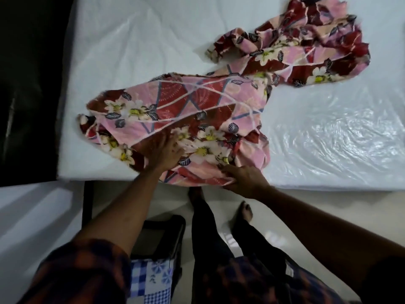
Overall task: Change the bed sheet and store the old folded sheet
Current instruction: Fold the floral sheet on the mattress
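Right grip [243, 178]: grasping near edge of floral sheet [197, 106].
Left grip [163, 153]: released, flat on it.
Handling: soft, light, limp; I'd take hems.

Pale floor [32, 216] w/ light streaks, black chair [153, 238] on it, dark left.

A black-framed seat [160, 235] stands on the pale, glossy floor [39, 216] near a dark upright bed-frame leg [87, 205].

A white mattress [131, 51], wrapped in glossy plastic, carries a crumpled pink-and-red floral bed sheet [208, 110] sprawling from its near edge toward the far right.
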`<state>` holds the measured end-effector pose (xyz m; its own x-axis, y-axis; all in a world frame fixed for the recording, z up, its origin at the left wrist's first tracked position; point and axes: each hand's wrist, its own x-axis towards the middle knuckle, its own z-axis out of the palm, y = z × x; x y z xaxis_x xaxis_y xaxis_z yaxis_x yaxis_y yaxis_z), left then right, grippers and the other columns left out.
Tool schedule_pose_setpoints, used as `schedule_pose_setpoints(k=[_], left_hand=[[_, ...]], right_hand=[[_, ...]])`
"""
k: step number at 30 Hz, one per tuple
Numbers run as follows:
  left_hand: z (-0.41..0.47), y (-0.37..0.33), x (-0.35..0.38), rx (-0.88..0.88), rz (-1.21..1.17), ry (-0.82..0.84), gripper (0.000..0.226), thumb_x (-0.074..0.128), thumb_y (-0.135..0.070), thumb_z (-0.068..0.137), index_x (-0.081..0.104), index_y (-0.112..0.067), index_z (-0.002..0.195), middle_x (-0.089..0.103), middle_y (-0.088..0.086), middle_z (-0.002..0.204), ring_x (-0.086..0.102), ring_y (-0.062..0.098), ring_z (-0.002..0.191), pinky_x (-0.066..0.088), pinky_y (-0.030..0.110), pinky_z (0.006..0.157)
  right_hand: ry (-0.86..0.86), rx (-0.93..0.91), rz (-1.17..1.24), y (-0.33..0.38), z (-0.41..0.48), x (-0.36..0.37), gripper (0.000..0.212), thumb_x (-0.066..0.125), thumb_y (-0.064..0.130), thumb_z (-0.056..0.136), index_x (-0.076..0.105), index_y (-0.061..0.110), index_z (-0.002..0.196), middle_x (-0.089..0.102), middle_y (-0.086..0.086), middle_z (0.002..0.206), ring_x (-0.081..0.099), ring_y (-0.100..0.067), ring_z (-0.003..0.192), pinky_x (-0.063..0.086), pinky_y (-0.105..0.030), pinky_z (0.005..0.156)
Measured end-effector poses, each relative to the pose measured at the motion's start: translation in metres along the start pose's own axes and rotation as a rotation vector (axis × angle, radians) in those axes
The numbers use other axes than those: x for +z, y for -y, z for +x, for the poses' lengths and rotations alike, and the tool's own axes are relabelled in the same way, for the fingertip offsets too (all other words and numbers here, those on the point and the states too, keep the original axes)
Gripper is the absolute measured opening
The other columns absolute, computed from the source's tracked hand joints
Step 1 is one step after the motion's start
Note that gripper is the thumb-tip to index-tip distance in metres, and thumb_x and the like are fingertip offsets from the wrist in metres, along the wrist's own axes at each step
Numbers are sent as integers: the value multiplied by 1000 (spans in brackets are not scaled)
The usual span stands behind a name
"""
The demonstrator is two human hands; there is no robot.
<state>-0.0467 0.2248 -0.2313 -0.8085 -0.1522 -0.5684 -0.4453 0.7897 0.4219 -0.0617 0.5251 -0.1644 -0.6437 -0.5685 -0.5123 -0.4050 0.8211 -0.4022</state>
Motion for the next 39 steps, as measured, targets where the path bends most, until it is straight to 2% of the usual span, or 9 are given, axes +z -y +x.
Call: schedule_pose_setpoints(k=[5,11,15,20,23,28,31,34,39], left_hand=[[23,-5,20,-264,-14,165,86,25,-79,91,-12,-38,157,-19,5,166,-10,41,152,-2,62,121],[32,-2,27,-308,-41,218,116,38,-96,70,-20,-39,154,-28,5,164,-16,42,150,0,67,119],[51,14,38,-337,-128,214,146,41,-109,36,-20,-44,151,-24,3,165,-7,42,152,9,66,119],[73,44,54,-372,-139,216,141,49,-107,37,-26,-54,143,-19,0,167,-2,42,152,13,65,118],[79,49,56,-360,-145,201,142,51,-106,38,-25,-52,145,-27,-2,164,-7,41,152,13,66,118],[77,46,52,-352,-276,189,132,62,-97,50,-22,-57,143,-13,-2,168,0,37,153,16,63,119],[56,19,33,-316,-306,175,114,61,-80,75,-11,-43,155,-16,1,167,-3,33,154,13,60,122],[60,17,27,-281,-382,181,114,62,-78,76,-6,-37,158,-1,4,169,12,33,153,21,56,121],[62,18,33,-281,-466,168,114,66,-72,78,-9,-40,156,4,7,168,16,35,151,23,54,121]], right_hand=[[32,258,-134,-55,-33,12,75,67,27,83,34,42,149,68,-4,123,68,-36,94,50,-34,67],[-654,647,445,-105,-53,-2,46,62,3,75,63,27,114,62,2,102,63,-25,86,53,-39,75],[-893,786,660,-123,-39,-19,41,48,10,73,69,24,105,71,1,94,64,-20,86,49,-30,75],[-1071,1164,1212,-136,-22,-18,24,54,24,95,58,22,118,63,1,101,59,-18,83,45,-26,72],[-1130,1157,1705,-149,-19,-14,24,50,24,93,57,22,115,66,-8,106,68,-25,82,52,-28,65],[-1283,1016,1922,-162,-25,-44,26,39,2,92,62,11,101,66,-11,86,64,-24,67,50,-25,51],[-1466,779,1346,-167,-33,-82,31,47,15,82,69,7,104,69,-8,92,67,-18,84,60,-37,70],[-1428,485,608,-180,-58,-136,33,54,24,70,72,17,97,58,7,67,55,6,60,42,-12,61],[-1434,692,667,-191,-67,-132,32,64,19,65,71,23,96,47,13,60,46,-2,53,38,-18,57]])
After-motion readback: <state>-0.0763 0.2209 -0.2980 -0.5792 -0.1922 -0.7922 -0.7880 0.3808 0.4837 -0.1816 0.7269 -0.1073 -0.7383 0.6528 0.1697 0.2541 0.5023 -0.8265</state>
